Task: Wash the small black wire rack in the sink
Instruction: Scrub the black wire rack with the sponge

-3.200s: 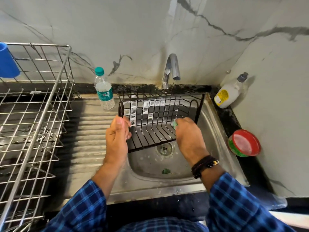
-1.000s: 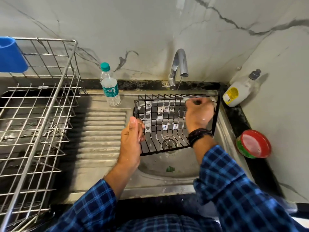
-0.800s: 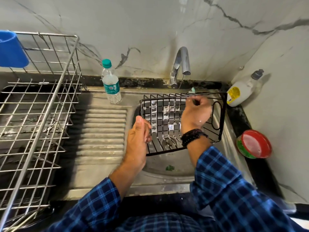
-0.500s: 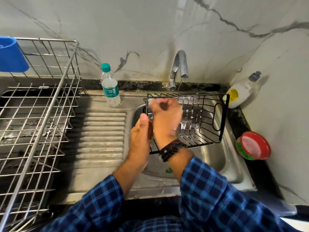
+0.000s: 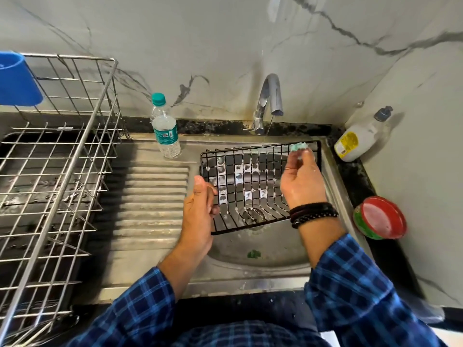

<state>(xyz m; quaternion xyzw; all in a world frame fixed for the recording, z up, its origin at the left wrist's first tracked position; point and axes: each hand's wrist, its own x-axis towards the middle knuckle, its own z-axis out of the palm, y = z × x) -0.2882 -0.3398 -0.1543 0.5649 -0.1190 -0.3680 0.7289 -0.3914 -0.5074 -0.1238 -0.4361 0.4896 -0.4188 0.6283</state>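
The small black wire rack (image 5: 250, 186) hangs tilted over the steel sink (image 5: 335, 186), with soap film across several of its grid squares. My left hand (image 5: 199, 209) grips its left edge. My right hand (image 5: 300, 181) is inside the rack and pinches a small green scrub pad (image 5: 298, 147) against the rack's far right rim. A thin stream of water falls from the tap (image 5: 269, 101) just behind the rack.
A water bottle (image 5: 164, 128) stands at the back of the ribbed drainboard (image 5: 150, 204). A large steel dish rack (image 5: 50, 171) with a blue cup (image 5: 17, 80) fills the left. A soap bottle (image 5: 360, 136) and a red-lidded tub (image 5: 379, 217) sit right of the sink.
My right hand has swept the scrub pad from the rack's far left rim to its far right rim. The rack has shifted slightly in my left hand's grip.
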